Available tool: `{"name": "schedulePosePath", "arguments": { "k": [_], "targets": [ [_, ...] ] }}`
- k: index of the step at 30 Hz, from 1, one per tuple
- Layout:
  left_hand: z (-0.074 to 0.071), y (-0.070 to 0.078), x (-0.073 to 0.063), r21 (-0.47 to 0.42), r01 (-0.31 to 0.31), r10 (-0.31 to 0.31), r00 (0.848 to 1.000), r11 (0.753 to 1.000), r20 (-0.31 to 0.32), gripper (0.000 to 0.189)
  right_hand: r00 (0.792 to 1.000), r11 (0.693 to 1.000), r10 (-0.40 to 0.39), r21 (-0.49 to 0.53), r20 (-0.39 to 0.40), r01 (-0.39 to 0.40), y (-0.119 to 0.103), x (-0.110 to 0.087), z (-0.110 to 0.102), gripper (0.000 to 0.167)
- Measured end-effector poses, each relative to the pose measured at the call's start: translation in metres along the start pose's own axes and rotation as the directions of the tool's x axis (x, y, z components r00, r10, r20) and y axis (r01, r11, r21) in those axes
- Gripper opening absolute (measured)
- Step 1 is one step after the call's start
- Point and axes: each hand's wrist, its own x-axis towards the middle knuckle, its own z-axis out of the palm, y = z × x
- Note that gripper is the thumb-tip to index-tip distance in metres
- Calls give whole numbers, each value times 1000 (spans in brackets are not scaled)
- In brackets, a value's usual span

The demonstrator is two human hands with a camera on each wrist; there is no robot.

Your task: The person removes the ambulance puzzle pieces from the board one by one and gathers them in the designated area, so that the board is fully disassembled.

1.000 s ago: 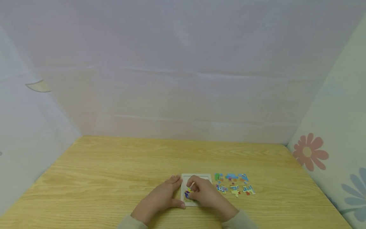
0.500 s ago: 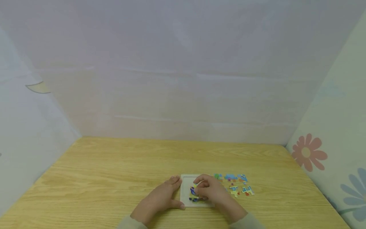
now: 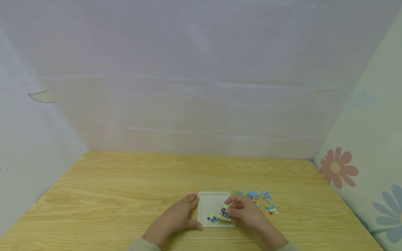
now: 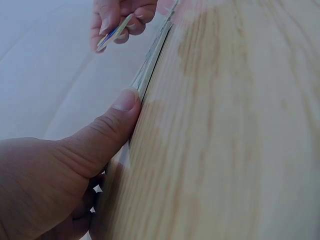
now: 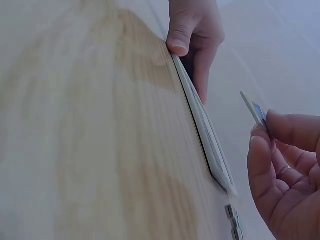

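A square, pale puzzle board [image 3: 209,203] lies on the table, with a low raised rim. My left hand [image 3: 176,217] rests along its left side, thumb and fingers spread apart; in the left wrist view the thumb [image 4: 112,120] touches the board's near edge. Between thumb and fingertips, my right hand [image 3: 246,212] pinches a yellow and purple puzzle piece [image 3: 224,211] above the board's right part. The right wrist view shows this piece [image 5: 253,107] tilted and raised off the board. Another puzzle piece [image 3: 214,218], yellow with a blue round shape, lies inside the board near its front edge.
Several colourful puzzle pieces [image 3: 271,209] lie in rows right of the board, partly hidden by my right hand. The wooden table [image 3: 132,181] meets a pale cloth wall [image 3: 201,104] at the back and a flower-printed wall [image 3: 373,139] on the right.
My right hand has moved rightward across the board with the pinched puzzle piece, uncovering the piece near the front edge. The left hand has stayed at the board's left side.
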Motion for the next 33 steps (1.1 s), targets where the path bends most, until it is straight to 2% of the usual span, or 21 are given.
{"name": "schedulePosePath", "arguments": {
  "k": [8,15,21,30,33],
  "targets": [
    [0,-1,0,20,-15,15,1000,1000,-10,93,1000,999,24,23,-11,-23,3,-17,-15,35],
    [-1,1,0,8,-3,3,1000,1000,-4,93,1000,1000,0,9,-6,0,5,-27,-24,35],
    [-2,2,-1,-2,1,-1,1000,1000,9,94,999,999,44,-8,-2,-44,10,-32,-30,34],
    [-3,2,-2,-5,3,-3,1000,1000,15,94,997,995,72,-73,-33,-74,14,-35,-31,28],
    [-3,1,-1,2,5,-5,1000,1000,15,94,996,989,68,-125,-58,-75,14,-36,-30,26]
  ]
}}
